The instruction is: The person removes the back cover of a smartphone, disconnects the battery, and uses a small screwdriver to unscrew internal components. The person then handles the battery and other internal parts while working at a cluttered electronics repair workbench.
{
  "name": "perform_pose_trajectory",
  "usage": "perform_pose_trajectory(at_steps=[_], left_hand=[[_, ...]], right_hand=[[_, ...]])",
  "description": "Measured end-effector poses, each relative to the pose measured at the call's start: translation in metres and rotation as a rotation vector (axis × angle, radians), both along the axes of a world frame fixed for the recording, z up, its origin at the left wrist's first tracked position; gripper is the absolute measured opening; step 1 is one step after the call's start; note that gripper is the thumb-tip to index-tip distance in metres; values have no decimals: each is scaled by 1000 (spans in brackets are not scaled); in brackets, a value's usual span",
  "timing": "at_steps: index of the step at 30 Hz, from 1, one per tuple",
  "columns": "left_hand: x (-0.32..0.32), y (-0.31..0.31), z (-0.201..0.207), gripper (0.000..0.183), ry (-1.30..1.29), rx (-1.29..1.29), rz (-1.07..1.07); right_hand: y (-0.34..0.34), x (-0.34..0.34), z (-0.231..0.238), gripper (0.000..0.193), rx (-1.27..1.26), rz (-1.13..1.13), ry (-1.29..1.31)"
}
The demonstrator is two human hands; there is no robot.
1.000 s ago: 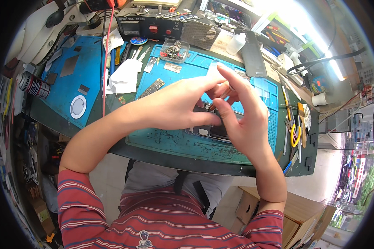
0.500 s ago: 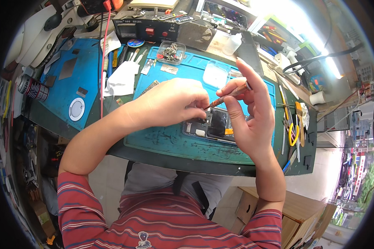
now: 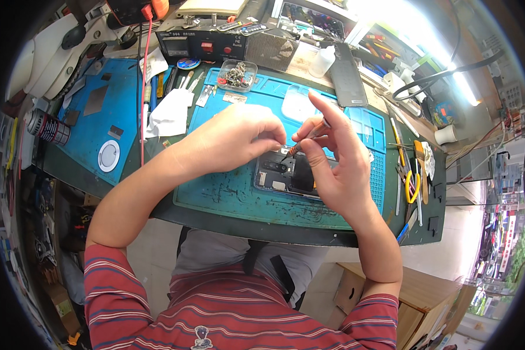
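I could not see the right end of the open phone (image 3: 269, 179) because the right hand (image 3: 341, 163) covered it. The tip of the thin brown tool (image 3: 293, 151) was too small for me to tell if it touched. I couldn't tell if the left hand (image 3: 239, 134) pinched anything. The dark round rim cut off a white machine (image 3: 45, 44).

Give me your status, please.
Right hand gripping pen-like tool, tip over opened phone. Left hand near phone's upper edge, grip unclear. Right hand hides phone's right end.
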State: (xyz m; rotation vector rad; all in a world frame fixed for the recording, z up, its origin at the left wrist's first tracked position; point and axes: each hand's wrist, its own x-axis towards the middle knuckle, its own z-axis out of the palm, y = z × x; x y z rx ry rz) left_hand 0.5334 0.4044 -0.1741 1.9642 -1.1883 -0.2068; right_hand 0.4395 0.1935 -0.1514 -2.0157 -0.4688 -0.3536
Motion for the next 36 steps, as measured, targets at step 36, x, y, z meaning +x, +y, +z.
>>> perform_pose_trajectory(at_steps=[36], left_hand=[[3,-5,12,29,358,-296,-125]], right_hand=[[10,19,7,46,-331,-139,-344]])
